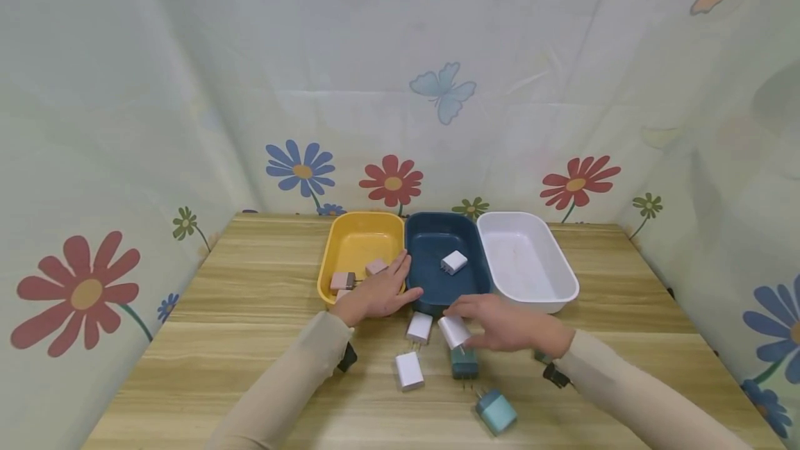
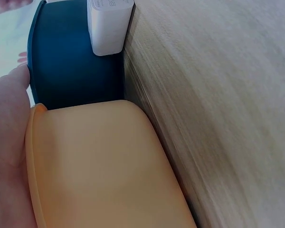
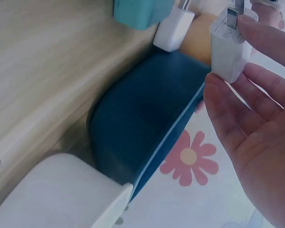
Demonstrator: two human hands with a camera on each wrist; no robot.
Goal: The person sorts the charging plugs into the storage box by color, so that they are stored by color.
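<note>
My right hand (image 1: 506,323) pinches a white charger plug (image 3: 228,52) between thumb and fingers, just off the near edge of the blue bin (image 1: 437,285). Its metal prongs show near the thumb in the right wrist view. With fingers stretched out, my left hand (image 1: 381,292) rests over the near rims of the yellow bin (image 1: 362,245) and the blue bin. Inside the yellow one lie several pink charger plugs (image 1: 341,281), partly covered by that hand. One white plug (image 1: 454,262) lies in the blue bin.
A white bin (image 1: 520,262) stands right of the blue one. On the wooden table (image 1: 250,367) nearer me are two white plugs, one (image 1: 419,328) by the blue bin, another (image 1: 409,371) closer. Teal plugs (image 1: 496,412) lie to their right, one partly behind the right wrist.
</note>
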